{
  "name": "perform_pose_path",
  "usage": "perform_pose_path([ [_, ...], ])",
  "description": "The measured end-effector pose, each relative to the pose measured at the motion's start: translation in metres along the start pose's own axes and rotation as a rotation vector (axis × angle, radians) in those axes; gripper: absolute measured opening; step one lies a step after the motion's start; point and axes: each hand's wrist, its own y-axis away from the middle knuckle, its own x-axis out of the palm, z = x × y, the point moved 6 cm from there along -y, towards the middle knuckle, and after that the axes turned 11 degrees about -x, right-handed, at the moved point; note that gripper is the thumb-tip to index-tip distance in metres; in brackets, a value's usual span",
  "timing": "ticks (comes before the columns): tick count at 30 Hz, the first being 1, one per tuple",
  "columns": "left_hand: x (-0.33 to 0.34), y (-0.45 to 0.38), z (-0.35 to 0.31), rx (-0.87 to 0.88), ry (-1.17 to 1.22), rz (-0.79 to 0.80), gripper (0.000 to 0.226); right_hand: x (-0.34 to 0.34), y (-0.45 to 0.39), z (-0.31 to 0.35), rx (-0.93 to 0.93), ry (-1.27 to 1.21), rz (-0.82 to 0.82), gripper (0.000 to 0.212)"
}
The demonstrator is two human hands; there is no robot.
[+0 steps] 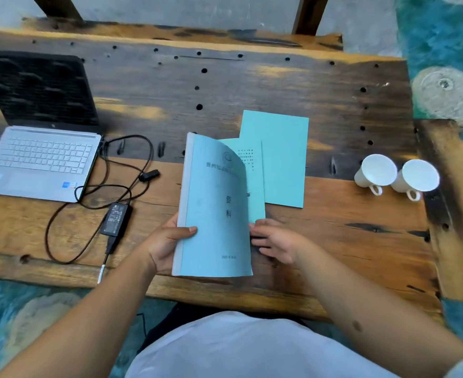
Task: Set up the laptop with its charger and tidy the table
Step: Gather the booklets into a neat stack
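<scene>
My left hand [167, 241] grips the spine edge of a thick pale-blue paper-covered booklet [214, 211], thumb pressed on the matte front cover and fingers hidden beneath; the top corner of its soft cover curls over. My right hand [275, 240] lies flat and loosely spread, holding nothing, its fingertips touching the booklet's right edge and the bottom of a thinner turquoise booklet [253, 181] lying under it. Beyond my right hand, a plain turquoise card folder [279, 159] rests flat, partly covered by the thinner booklet. Everything sits on a rough, dark-stained wooden slab table [252, 85], its surface pitted with round holes.

Far to the left of my left hand stands the open silver laptop [40, 162], white keys, dark screen tilted back. Just left of my left hand lies the black rectangular charger brick [115, 219], its thin black cable [140, 159] looping loosely up to the laptop's right side, where it appears plugged in. Well right of my right hand, two glossy white ceramic cups [397, 177] lie on their sides, touching, handles toward me.
</scene>
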Motion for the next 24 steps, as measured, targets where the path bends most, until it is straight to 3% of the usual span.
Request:
perform_pose_path([
  [2, -0.012, 0.003, 0.008, -0.004, 0.025, -0.049, 0.057, 0.005, 0.004, -0.019, 0.066, 0.114, 0.031, 0.044],
  [7, -0.045, 0.013, 0.024, -0.047, 0.002, -0.203, 0.058, 0.019, 0.006, -0.048, 0.025, 0.042, -0.023, 0.02],
  [12, -0.07, 0.019, 0.04, -0.113, -0.196, -0.533, 0.037, 0.028, 0.008, -0.063, 0.031, 0.227, 0.023, 0.025],
  [17, -0.084, 0.017, 0.057, -0.14, -0.26, -0.691, 0.036, 0.027, 0.004, -0.068, 0.0, 0.409, 0.039, 0.021],
  [20, -0.089, 0.017, 0.058, -0.158, -0.254, -0.721, 0.034, 0.015, 0.0, -0.06, -0.059, 0.502, -0.091, 0.017],
  [24, -0.099, 0.022, 0.054, -0.158, -0.276, -0.727, 0.033, -0.013, -0.003, -0.033, -0.171, 0.61, -0.435, 0.048],
])
